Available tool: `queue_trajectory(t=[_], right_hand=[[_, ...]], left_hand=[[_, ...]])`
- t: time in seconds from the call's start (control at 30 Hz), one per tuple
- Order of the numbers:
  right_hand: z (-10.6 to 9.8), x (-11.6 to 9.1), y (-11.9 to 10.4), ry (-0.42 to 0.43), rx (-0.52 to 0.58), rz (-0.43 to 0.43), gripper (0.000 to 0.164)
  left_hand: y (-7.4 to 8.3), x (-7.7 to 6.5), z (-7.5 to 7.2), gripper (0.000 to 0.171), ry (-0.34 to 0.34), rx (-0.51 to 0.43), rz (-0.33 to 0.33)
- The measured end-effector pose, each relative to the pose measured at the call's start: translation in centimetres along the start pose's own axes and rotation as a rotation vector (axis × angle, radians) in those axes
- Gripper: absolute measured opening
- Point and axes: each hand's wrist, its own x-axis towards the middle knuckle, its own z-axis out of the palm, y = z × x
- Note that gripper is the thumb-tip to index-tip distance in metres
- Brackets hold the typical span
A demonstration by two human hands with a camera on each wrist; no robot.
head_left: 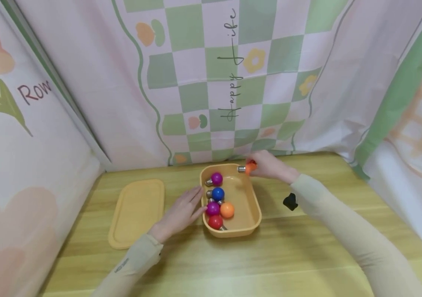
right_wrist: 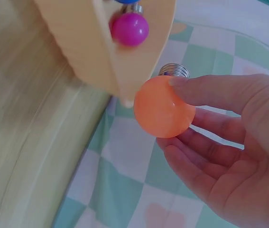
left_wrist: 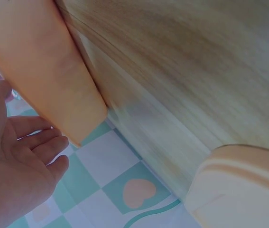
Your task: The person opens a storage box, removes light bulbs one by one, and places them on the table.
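My right hand (head_left: 270,166) pinches an orange light bulb (right_wrist: 162,109) between thumb and fingers, over the far right corner of a yellow plastic box (head_left: 243,206). The bulb's silver screw base (head_left: 241,168) points left in the head view. My left hand (head_left: 182,209) rests against the box's left rim with its fingers extended. Along the left side inside the box lie two purple bulbs (head_left: 216,178), a blue bulb (head_left: 218,194), another orange bulb (head_left: 227,210) and a red bulb (head_left: 215,222). Some of their bases are hidden behind neighbouring bulbs.
A flat yellow lid (head_left: 138,212) lies on the wooden table (head_left: 211,268), left of the box. Right of the box, beside my right sleeve, is a small black object (head_left: 290,201). A checkered curtain (head_left: 229,82) hangs along the table's far edge.
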Motion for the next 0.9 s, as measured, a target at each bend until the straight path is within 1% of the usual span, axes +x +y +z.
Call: queue_trajectory(t=[0.17,0.23,0.5,0.73,0.9], right_hand=[[-0.5,-0.8,0.9,0.002,0.007,0.04,0.013],[-0.6,-1.0,1.3,0.0,0.006,0.06,0.015],[-0.5,-2.2,3.2,-0.012,0.004,0.102,0.027],[0.0,-3.4,4.5,-0.046,0.031,0.174,0.015],[0.6,-4.2,5.6,-0.054,0.048,0.202,0.016]], left_hand=[[-0.1,-0.2,-0.1,0.062,-0.016,0.001,-0.01],[-0.1,-0.2,-0.1,0.062,-0.016,-0.002,-0.008],[-0.2,-0.2,0.1,0.06,0.015,-0.029,0.016],[-0.1,-0.2,0.1,0.06,0.006,-0.029,0.014],[-0.1,-0.2,0.0,0.06,0.003,-0.024,0.011]])
